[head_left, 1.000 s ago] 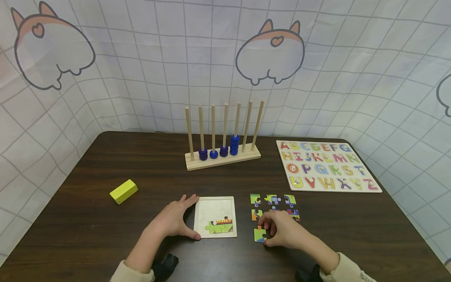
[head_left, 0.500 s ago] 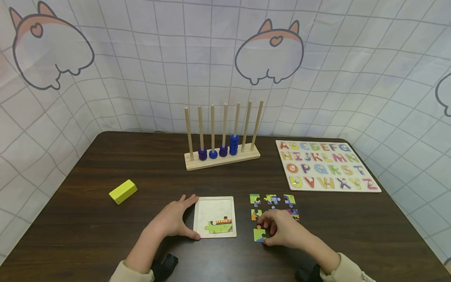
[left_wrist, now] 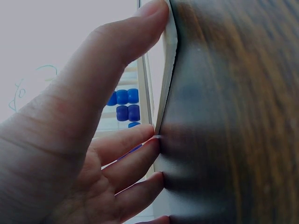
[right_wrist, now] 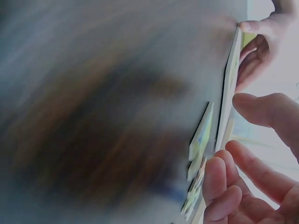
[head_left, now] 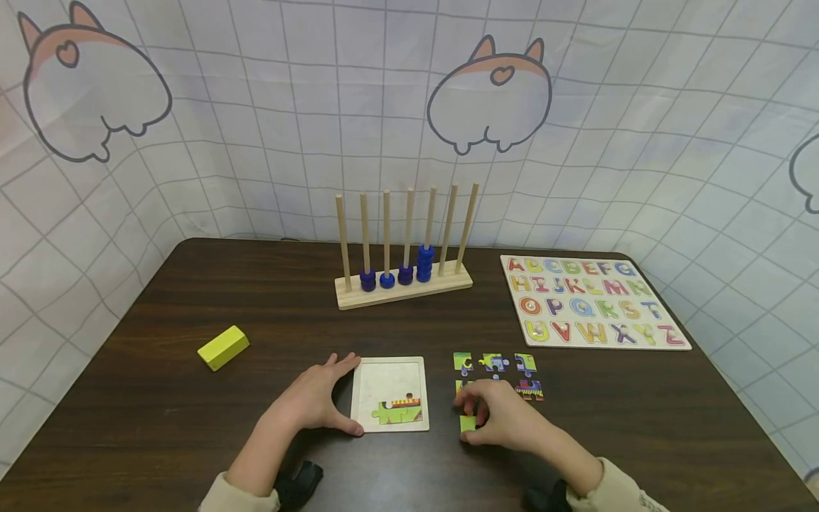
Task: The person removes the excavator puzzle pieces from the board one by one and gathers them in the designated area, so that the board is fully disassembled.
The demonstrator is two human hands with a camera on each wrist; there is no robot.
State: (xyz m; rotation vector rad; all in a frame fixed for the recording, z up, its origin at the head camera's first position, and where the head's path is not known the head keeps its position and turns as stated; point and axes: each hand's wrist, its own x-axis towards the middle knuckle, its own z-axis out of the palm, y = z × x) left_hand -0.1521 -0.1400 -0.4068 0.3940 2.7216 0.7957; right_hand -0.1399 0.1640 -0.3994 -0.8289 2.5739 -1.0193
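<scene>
My left hand (head_left: 313,395) is spread along the left side of a square wooden puzzle tray (head_left: 387,373), thumb at its near corner and fingertips at its far corner. Joined green and striped puzzle pieces (head_left: 399,412) lie in the tray's lower right. Right of the tray, my right hand (head_left: 505,416) hovers with thumb and fingers bent around a green puzzle piece (head_left: 468,424), partly covering it. In the right wrist view, the thumb and index fingertip stand apart above the piece (right_wrist: 202,130) on the table. Other puzzle pieces (head_left: 495,363) lie just beyond, some hidden by the hand.
At the back stands a wooden peg counting rack (head_left: 404,290) with blue and purple beads. An alphabet board (head_left: 591,302) lies at the right. A yellow block (head_left: 223,348) is on the left of the dark table (head_left: 275,320).
My right hand has shifted slightly left over the green puzzle piece, covering more of it. The left hand and the tray have stayed in place.
</scene>
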